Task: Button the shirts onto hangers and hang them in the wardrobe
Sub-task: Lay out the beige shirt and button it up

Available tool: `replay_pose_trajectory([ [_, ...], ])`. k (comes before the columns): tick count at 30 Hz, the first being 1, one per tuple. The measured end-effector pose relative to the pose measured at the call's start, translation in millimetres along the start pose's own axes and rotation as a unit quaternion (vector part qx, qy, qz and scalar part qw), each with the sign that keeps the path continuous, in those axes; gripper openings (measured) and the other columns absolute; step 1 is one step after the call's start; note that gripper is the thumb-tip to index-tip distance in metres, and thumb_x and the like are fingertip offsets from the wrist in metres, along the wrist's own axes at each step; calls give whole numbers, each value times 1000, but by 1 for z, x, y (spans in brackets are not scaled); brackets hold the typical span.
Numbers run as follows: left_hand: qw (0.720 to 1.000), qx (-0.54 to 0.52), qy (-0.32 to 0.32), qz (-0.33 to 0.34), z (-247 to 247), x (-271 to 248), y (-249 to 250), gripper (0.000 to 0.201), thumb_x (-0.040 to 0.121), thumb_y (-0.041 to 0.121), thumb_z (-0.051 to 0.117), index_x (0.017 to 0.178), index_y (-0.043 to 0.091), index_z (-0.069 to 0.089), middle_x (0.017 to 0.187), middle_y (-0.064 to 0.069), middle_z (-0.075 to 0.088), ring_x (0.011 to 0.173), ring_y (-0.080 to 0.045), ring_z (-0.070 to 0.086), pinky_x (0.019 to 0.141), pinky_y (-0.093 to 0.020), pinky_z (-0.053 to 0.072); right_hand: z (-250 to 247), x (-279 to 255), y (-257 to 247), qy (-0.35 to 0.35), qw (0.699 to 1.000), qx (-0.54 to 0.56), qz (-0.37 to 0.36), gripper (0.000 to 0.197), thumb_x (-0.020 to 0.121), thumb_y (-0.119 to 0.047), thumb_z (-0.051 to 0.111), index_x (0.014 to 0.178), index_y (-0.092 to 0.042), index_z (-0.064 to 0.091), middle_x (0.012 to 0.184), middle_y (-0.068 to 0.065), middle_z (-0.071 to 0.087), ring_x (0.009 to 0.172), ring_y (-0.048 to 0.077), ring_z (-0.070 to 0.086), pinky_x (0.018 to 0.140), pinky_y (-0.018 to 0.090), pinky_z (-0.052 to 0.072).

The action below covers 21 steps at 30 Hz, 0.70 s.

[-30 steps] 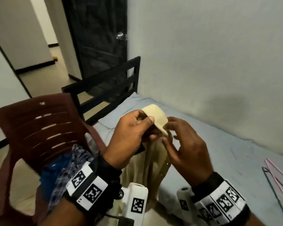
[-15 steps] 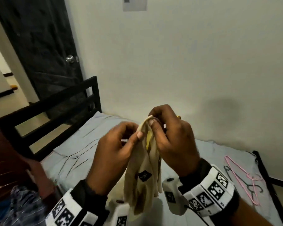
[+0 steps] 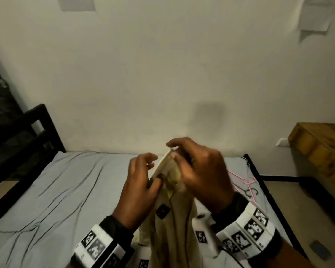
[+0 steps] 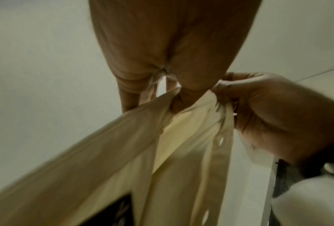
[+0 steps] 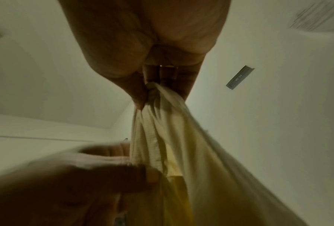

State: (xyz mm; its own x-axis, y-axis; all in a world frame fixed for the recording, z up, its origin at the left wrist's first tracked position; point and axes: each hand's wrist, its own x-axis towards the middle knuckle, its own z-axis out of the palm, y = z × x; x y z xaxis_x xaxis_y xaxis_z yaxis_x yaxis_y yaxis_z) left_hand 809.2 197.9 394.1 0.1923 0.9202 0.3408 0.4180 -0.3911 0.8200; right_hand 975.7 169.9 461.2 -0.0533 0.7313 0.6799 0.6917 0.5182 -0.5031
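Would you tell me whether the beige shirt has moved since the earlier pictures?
Yes. The shirt has shifted right along the bed, away from the black headboard and toward the pink hanger.

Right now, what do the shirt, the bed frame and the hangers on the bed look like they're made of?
Shirt: thin woven cloth, matte cream, likely cotton; it creases and drapes limp from both hands.
Bed frame: black bars with square edges, painted metal or wood, cannot tell.
Hangers: thin bent rods, one pink, one dark, probably coated wire or slim plastic.
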Motion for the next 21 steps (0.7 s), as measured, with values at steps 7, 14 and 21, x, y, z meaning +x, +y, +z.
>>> replay_pose_trajectory([
  [7,994,13,-105,-14,8,18,-68,17,95,32,63,83,21,67,79,6,67,76,-14,64,69,-40,52,-28,14,11,98,992,7,75,13,96,-9,56,104,-18,60,88,-12,63,80,4,60,70,21,46],
  [14,982,112,-149,-15,-3,55,-102,17,101,16,58,100,15,75,92,2,64,91,-16,58,75,-30,42,-42,-3,42,74,985,28,156,30,97,-7,50,114,-28,64,87,3,69,79,28,66,70,53,55],
  [21,971,191,-138,-49,-16,73,-128,22,105,29,46,91,19,60,91,-6,64,87,-30,59,67,-35,38,-39,-6,50,109,971,75,201,33,94,3,53,100,-20,75,101,-2,75,101,17,70,96,49,55],
])
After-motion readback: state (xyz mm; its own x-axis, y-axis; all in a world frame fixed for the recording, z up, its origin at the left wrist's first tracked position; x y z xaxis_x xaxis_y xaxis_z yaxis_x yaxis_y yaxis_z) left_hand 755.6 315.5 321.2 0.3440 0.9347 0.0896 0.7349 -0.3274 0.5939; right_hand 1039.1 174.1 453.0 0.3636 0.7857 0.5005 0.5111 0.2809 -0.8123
